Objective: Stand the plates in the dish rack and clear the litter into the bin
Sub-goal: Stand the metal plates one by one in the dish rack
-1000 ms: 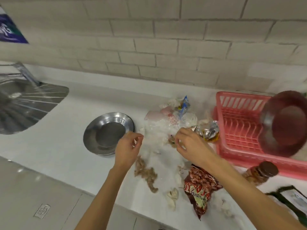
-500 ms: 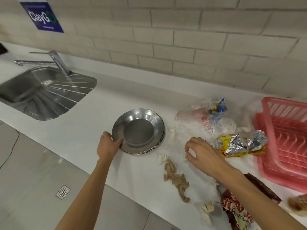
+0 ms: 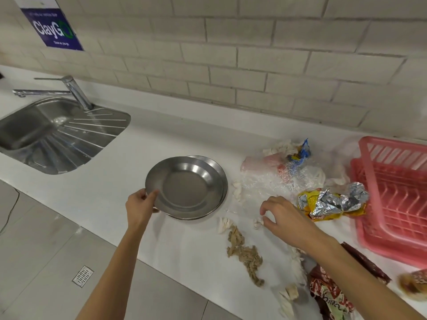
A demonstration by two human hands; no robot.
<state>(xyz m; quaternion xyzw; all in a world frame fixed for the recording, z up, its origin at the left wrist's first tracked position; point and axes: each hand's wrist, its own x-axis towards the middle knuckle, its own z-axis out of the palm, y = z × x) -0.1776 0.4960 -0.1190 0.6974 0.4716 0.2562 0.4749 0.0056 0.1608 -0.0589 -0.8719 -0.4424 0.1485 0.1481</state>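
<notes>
A steel plate lies on top of a stack on the white counter; its near left rim is tilted up off the plate below. My left hand pinches that rim, thumb on top. My right hand hovers over the counter with fingers loosely curled, holding nothing, just above a small white scrap. The pink dish rack stands at the right edge. Litter lies between plates and rack: a yellow foil wrapper, clear plastic, brown shreds, a red snack bag.
A steel sink with a tap is set in the counter at the left. A tiled wall runs behind. The counter's front edge drops to a grey floor with a drain. A brown bottle lies at the right edge.
My left hand went from the litter to the plates, took the top plate's rim and lifted it off the stack. My right hand drew back slightly. The view swung left.
</notes>
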